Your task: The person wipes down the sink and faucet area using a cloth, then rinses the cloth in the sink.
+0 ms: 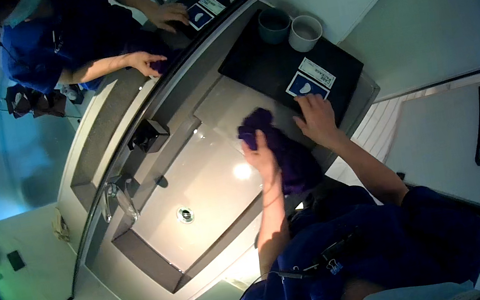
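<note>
A dark purple cloth is bunched in my left hand, over the near right edge of the white sink basin. My right hand has its fingers spread, and its fingertips reach the lower edge of a blue and white card. That card lies on a black tray beside a white printed packet. Whether the right fingertips press on the card or only hover by it, I cannot tell. A dark teal cup and a white cup stand at the tray's back corner.
Behind the basin are a chrome faucet and a black box. A large mirror with a dark frame reflects the person and counter. A metal drain sits in the basin. A white door with a dark handle is at right.
</note>
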`<state>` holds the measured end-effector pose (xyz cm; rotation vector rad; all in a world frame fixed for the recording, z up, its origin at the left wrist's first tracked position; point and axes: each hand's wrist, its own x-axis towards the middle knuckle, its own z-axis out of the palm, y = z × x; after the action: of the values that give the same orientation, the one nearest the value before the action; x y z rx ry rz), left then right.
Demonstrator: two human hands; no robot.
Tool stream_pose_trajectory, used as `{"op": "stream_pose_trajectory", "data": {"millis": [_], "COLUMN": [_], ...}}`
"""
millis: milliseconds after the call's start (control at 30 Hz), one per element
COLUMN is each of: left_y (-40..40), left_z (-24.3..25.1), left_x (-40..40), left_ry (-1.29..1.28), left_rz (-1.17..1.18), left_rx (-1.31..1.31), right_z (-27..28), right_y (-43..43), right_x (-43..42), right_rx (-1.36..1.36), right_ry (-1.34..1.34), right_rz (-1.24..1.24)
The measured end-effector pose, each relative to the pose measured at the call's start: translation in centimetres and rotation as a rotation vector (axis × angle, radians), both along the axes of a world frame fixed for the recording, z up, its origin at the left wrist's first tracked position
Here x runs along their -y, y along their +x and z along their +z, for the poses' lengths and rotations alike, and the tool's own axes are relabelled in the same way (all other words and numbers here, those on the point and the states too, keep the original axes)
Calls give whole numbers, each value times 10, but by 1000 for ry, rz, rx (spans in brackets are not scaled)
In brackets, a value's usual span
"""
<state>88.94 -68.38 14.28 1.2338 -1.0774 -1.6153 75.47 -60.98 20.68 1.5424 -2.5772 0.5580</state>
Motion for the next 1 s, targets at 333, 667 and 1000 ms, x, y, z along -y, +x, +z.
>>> {"op": "stream_pose_trajectory", "data": {"millis": [333,667,1000], "left_y": [-64,-54,-1], "left_z": [-16,-17,44], "left_x": [124,63,9], "left_ry": [695,416,675], "left_rz": [-280,107,108], "left_rx": [-1012,-326,-702], "right_z": [-20,-24,23], "right_y": [-41,-42,13], "right_x": [-6,-2,13], "right_rx": [132,195,659], "right_ry": [5,-42,-37], "right_rz": [406,402,493]}}
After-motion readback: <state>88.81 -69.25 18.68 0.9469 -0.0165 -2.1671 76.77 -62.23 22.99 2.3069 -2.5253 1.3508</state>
